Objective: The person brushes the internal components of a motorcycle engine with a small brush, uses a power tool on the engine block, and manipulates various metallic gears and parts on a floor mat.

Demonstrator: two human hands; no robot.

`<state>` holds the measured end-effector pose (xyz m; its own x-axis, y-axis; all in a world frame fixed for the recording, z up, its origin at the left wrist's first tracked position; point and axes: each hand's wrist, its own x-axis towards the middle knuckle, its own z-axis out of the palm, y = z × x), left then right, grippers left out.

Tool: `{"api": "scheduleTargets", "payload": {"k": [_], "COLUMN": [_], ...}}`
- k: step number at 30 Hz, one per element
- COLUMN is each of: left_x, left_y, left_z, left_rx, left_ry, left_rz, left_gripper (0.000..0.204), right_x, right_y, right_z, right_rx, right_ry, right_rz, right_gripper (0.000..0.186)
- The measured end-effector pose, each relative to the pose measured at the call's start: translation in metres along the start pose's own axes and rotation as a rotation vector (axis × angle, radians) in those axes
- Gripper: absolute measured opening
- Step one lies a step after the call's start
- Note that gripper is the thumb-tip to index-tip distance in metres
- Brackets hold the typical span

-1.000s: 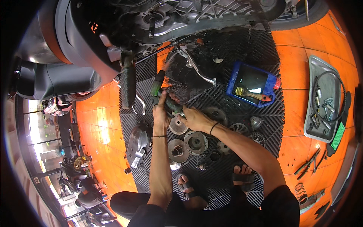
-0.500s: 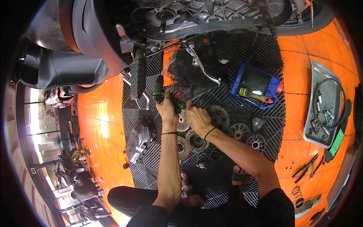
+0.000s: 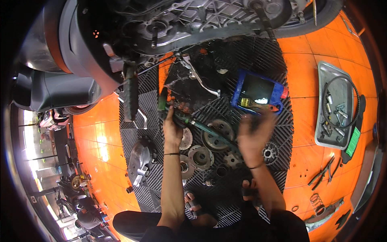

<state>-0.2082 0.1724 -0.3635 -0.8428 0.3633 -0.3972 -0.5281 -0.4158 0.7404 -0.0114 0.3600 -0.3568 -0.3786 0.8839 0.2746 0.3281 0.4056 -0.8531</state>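
Note:
My left hand [image 3: 171,126] grips a dark green-bodied air tool [image 3: 163,101], with a teal hose [image 3: 209,131] running down to the right from it. My right hand [image 3: 254,135], smeared by motion, is off the tool, just below a paintbrush [image 3: 250,103] on a blue cut-open container [image 3: 241,89] with dark liquid. Whether it touches the brush I cannot tell. Around and beneath the hose lie a large metal disc [image 3: 211,143], a toothed gear [image 3: 185,139], a ring-shaped part [image 3: 200,159] and several smaller parts on a black ribbed mat [image 3: 139,197].
An opened scooter engine case [image 3: 201,20] is above, a black seat [image 3: 56,92] at upper left, a silver cover [image 3: 141,163] on the mat's left. A metal tray [image 3: 334,68] with fittings, pliers [image 3: 324,173] and a spring [image 3: 316,203] lie right. A person [image 3: 86,218] and scooters are at left.
My right hand has left the tool and moved right toward the container and brush. The hose now shows where that hand was. My left hand still grips the tool. The view has shifted slightly.

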Motion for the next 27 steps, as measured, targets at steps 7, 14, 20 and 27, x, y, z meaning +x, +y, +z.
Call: {"api": "scheduleTargets", "payload": {"k": [7,14,20,27], "left_x": [0.009,-0.015,-0.024,-0.029], "left_y": [-0.014,-0.013,-0.020,-0.021], "left_z": [-0.030,-0.017,-0.017,-0.018], "left_rx": [0.087,-0.139,-0.170,-0.189], "left_ry": [0.112,-0.039,-0.092,-0.150], "left_rz": [-0.026,0.046,0.060,0.036], "left_gripper": [0.029,0.040,0.038,0.030], "right_x": [0.050,0.056,0.064,0.057], "right_y": [0.081,0.050,0.043,0.070], "right_z": [-0.037,-0.005,-0.005,-0.049], "right_rx": [0.001,0.305,0.258,0.625], "right_ry": [-0.158,-0.454,-0.586,-0.346], "right_rz": [0.079,0.092,0.209,0.543], "right_gripper": [0.032,0.026,0.027,0.029]}}
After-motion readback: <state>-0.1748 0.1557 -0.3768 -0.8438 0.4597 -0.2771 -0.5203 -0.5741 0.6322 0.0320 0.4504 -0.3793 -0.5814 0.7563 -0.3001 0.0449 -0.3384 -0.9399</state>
